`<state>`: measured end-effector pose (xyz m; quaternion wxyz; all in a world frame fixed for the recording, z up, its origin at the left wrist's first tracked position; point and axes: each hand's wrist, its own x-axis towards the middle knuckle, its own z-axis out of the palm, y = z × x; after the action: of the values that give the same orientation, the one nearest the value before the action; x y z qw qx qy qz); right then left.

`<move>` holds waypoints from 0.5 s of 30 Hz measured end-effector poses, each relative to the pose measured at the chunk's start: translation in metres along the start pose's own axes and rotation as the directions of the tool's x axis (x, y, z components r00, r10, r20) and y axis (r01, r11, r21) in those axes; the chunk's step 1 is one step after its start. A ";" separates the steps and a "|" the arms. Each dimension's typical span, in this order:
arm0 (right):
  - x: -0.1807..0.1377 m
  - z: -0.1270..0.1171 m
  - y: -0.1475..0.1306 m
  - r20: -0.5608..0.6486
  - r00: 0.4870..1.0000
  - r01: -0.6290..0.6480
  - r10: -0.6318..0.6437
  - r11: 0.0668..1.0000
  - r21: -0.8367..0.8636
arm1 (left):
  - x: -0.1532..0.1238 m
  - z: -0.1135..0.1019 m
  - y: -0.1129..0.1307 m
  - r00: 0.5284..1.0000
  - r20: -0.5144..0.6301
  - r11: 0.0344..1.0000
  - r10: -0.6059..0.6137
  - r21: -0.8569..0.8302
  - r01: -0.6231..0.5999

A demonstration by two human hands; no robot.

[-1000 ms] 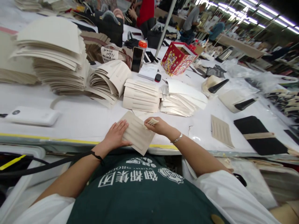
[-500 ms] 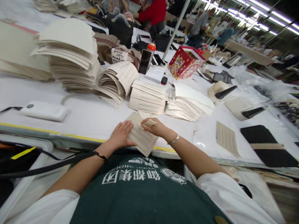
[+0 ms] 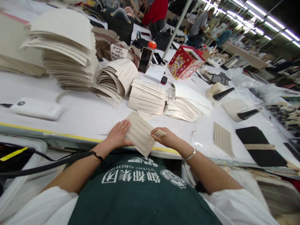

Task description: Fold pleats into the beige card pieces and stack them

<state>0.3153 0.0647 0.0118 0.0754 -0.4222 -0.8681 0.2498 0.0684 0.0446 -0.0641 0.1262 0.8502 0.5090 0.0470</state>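
A beige ribbed panel (image 3: 140, 132) lies at the near edge of the white table (image 3: 89, 116). My left hand (image 3: 118, 135) rests flat on the panel's left side, fingers stretched out. My right hand (image 3: 166, 138) sits at the panel's right edge, closed in a pinch on a small beige strip (image 3: 159, 133). Just behind the panel stands a stack of similar ribbed panels (image 3: 146, 97).
Tall piles of cream sheets (image 3: 67, 50) fill the left. Fanned piles (image 3: 187, 101) lie centre right. A white power bank (image 3: 35, 108), a phone (image 3: 144, 59), a red box (image 3: 182, 62), another ribbed panel (image 3: 222, 138) and black pieces (image 3: 257, 142) are on the table. Other people work at the back.
My right hand, with the small strip, has slid from the panel's upper middle to its right edge, nearer me. My left hand stays flat on the panel.
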 end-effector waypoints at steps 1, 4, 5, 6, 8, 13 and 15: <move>-0.004 0.000 0.001 -0.001 1.000 -0.006 0.006 1.000 0.007 | 0.000 0.000 0.000 1.000 0.001 1.000 -0.005 0.000 0.005; 0.020 0.009 -0.004 -0.066 0.997 0.048 -0.046 0.998 0.028 | 0.001 0.000 0.001 1.000 -0.003 1.000 -0.005 0.001 0.005; 0.035 0.013 -0.007 -0.101 0.992 0.080 -0.077 0.996 0.032 | 0.001 0.000 0.001 1.000 -0.007 1.000 -0.005 0.001 0.005; 0.049 0.017 -0.010 -0.131 0.986 0.109 -0.103 0.993 0.035 | 0.000 0.000 0.001 1.000 -0.010 1.000 -0.004 0.003 0.004; 0.061 0.018 -0.012 -0.153 0.981 0.129 -0.122 0.991 0.038 | 0.000 0.000 0.002 1.000 -0.011 1.000 -0.002 0.007 0.002; 0.001 -0.004 -0.001 0.106 0.994 -0.054 0.041 0.991 0.124 | 0.000 0.001 0.002 1.000 0.002 1.000 -0.007 0.003 0.007; -0.010 -0.005 -0.001 0.137 0.988 -0.098 0.075 0.982 0.164 | 0.000 0.001 0.002 1.000 0.004 1.000 -0.005 -0.003 0.005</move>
<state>0.3225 0.0582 0.0174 0.0435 -0.4344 -0.8274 0.3533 0.0704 0.0437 -0.0645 0.1284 0.8489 0.5107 0.0457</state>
